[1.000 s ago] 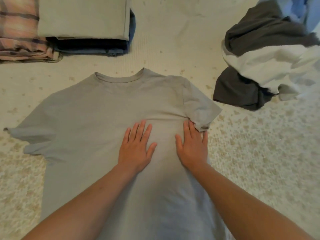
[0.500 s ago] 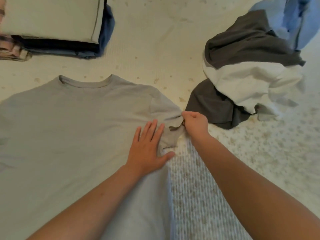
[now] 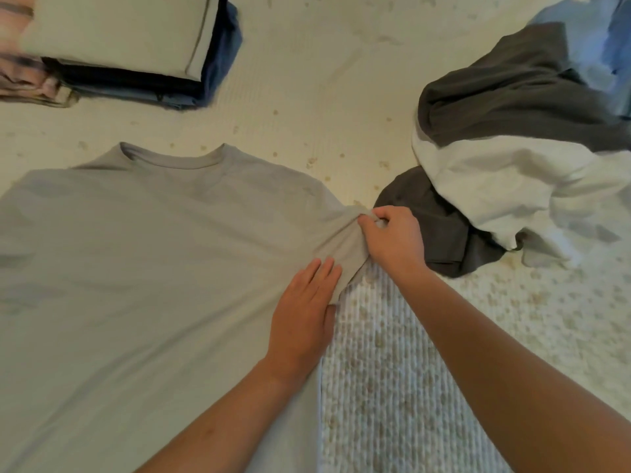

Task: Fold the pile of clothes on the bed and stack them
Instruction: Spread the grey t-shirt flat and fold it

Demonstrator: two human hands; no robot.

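My left hand (image 3: 304,308) lies flat on the grey T-shirt (image 3: 153,268) spread on the bed (image 3: 392,387); my right hand (image 3: 392,240) pinches what seems its sleeve, and tugging hard could drag the shirt crooked

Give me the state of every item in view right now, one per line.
grey T-shirt: spread flat on the bed, not yet folded.
sleeve: bunched, pinched by the right hand.
left hand: flat, pressing the shirt.
right hand: pinches the sleeve.
folded stack: neatly folded, top left.
unfolded pile: crumpled heap, untouched.
bedspread: bare beside the shirt.
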